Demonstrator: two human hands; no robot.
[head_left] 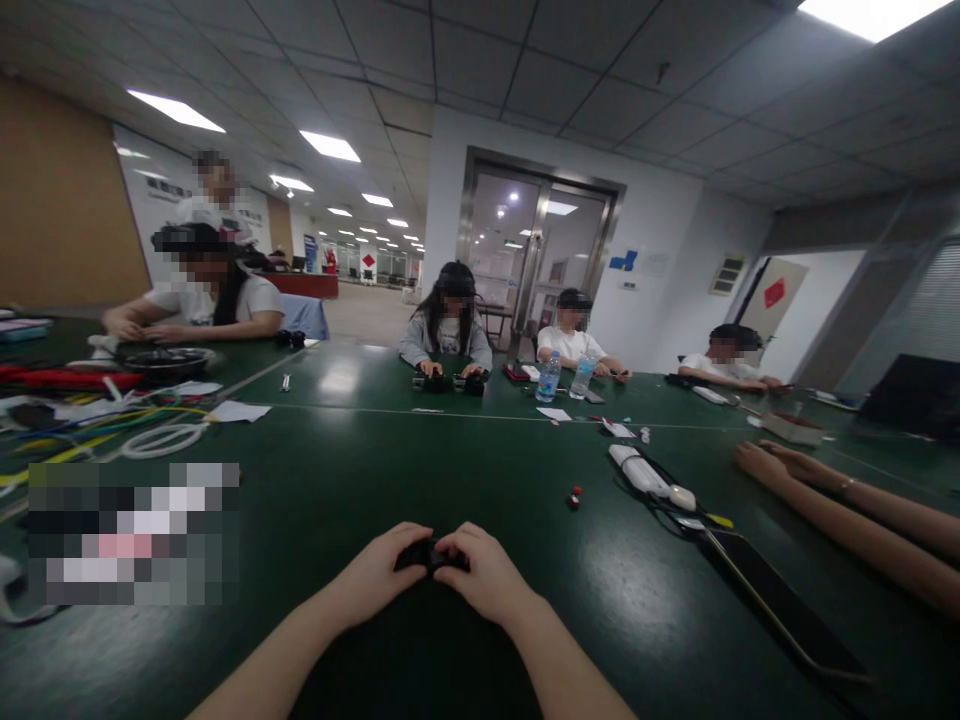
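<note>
Both of my hands meet over the dark green table (525, 480), close in front of me. A small black object (433, 557) sits between them, its kind too dark and too covered to make out. My left hand (390, 570) is closed on its left end, thumb in front and fingers behind. On the right end, my right hand (484, 570) grips it the same way. My fingers cover much of the object. A little red-and-black item (574, 497) lies on the table to the right of my hands.
On the right are a white power strip (637, 470), a black tablet-like slab (784, 605) and another person's forearms (847, 500). Cables (161, 440) clutter the left. Water bottles (548, 380) stand farther back, and several people sit around the table.
</note>
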